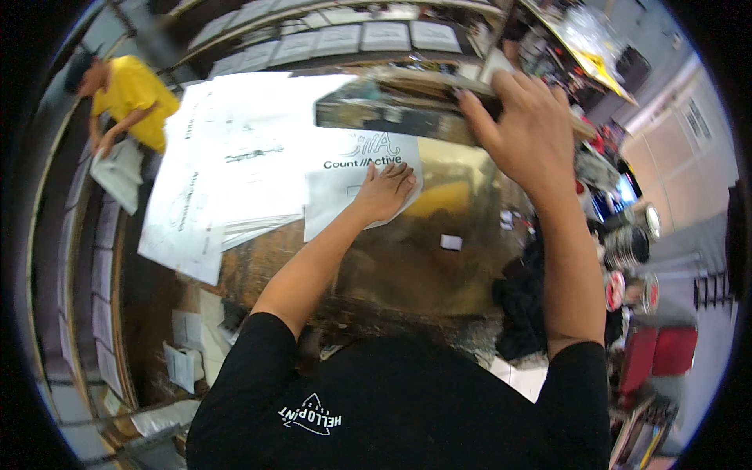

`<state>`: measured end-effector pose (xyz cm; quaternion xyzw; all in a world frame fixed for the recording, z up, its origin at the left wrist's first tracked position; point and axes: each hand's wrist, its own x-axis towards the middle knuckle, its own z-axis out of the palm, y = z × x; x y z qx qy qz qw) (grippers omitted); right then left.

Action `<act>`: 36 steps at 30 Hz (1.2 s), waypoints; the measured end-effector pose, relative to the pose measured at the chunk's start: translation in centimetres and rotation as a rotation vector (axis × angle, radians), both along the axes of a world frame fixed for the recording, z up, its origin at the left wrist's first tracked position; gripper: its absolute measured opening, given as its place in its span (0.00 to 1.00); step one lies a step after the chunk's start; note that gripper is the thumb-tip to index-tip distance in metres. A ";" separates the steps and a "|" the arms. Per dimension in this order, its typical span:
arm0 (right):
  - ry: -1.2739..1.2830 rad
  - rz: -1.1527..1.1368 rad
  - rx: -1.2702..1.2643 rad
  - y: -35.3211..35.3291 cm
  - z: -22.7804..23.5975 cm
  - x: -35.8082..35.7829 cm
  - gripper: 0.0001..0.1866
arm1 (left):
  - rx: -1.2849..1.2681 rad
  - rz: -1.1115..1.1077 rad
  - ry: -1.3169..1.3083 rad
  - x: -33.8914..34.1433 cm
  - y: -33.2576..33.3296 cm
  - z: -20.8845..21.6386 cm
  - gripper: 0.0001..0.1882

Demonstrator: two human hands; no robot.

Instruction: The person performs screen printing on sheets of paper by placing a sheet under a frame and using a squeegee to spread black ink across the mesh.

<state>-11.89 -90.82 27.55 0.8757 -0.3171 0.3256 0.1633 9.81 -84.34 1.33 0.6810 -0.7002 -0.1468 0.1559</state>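
Observation:
My left hand (385,192) lies flat on a white printed sheet (323,205), with its fingers spread over the lower part of the black design. The sheet rests partly on a glossy, brownish-gold board (470,176). Beyond it, a worn, wood-edged frame (392,117) stands tilted up, seen mostly from its edge. My right hand (526,129) is closed around the frame's right end, thumb in front and fingers over the top. The frame hides the sheet's far edge, and the hand hides part of the frame.
Overlapping white printed sheets (251,157) cover the table's left side. A small white piece (450,242) lies on the board. Black cloth (518,305) bunches at the right; cans (627,247) stand beyond it. A person in a yellow shirt (137,94) handles white material by racks at the left.

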 end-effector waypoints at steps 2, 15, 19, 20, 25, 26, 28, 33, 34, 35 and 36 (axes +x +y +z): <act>-0.031 0.030 -0.038 -0.5 -0.5 0.0 0.26 | -0.112 -0.095 -0.205 -3.1 -1.5 -2.6 0.33; 0.015 0.016 0.103 -0.1 3.3 0.8 0.26 | -0.283 -0.310 -0.166 -13.0 -8.7 -4.0 0.33; 0.059 -0.175 0.291 -0.4 5.1 2.7 0.26 | -0.336 -0.284 -0.144 -14.1 -8.4 -4.5 0.33; 0.060 -0.191 0.286 -0.5 4.9 2.9 0.26 | -0.340 -0.279 -0.143 -14.2 -8.2 -4.3 0.33; 0.013 -0.014 0.120 -0.6 3.4 1.5 0.25 | -0.311 -0.298 -0.085 -14.2 -8.1 -3.7 0.32; 0.019 -0.006 0.146 -0.7 3.5 1.5 0.25 | -0.309 -0.307 -0.055 -14.1 -7.9 -3.7 0.32; 0.051 -0.027 0.196 -0.8 3.9 1.7 0.26 | -0.342 -0.262 -0.052 -12.9 -6.9 -3.8 0.31; 0.058 -0.050 0.174 -1.5 2.8 1.0 0.26 | -0.276 -0.051 -0.074 -9.1 0.9 -2.1 0.28; 0.058 -0.040 0.200 -2.0 2.6 1.3 0.26 | -0.298 -0.037 -0.117 -8.8 2.1 -2.3 0.27; 0.056 -0.051 0.212 -2.0 2.6 1.3 0.26 | -0.320 -0.024 -0.161 -8.6 3.0 -2.5 0.27; 0.053 -0.065 0.223 -2.0 2.6 1.3 0.26 | -0.311 -0.026 -0.148 -8.7 3.5 -2.8 0.27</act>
